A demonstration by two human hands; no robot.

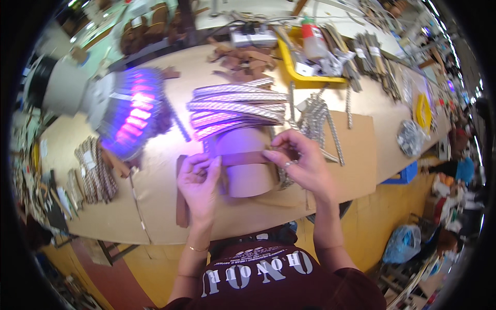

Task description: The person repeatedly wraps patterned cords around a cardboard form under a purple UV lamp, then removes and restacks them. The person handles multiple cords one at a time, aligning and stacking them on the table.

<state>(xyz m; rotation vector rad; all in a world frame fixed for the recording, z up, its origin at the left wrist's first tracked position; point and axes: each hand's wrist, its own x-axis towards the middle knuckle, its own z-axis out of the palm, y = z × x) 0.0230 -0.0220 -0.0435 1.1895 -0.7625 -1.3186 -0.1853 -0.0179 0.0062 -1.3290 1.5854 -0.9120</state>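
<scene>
A brown strip [243, 158] stretches flat across a tan, rounded cylinder-like form [248, 182] on the table. At the strip's left end, my left hand [199, 178] pinches it between thumb and fingers. My right hand [302, 159] grips the other end, thumb on top. Just beyond both hands lies a pile of light braided straps [237, 108], partly lit violet. A longer brown strip [182, 199] rests beside my left wrist.
A violet-lit lamp [126, 111] stands to the left. Beyond the straps are brown scraps [243, 61] and a yellow tray [315, 80] holding a bottle. Bundled braided cords [96, 170] lie at left, grey cords [315, 121] at right on a cardboard sheet [356, 155].
</scene>
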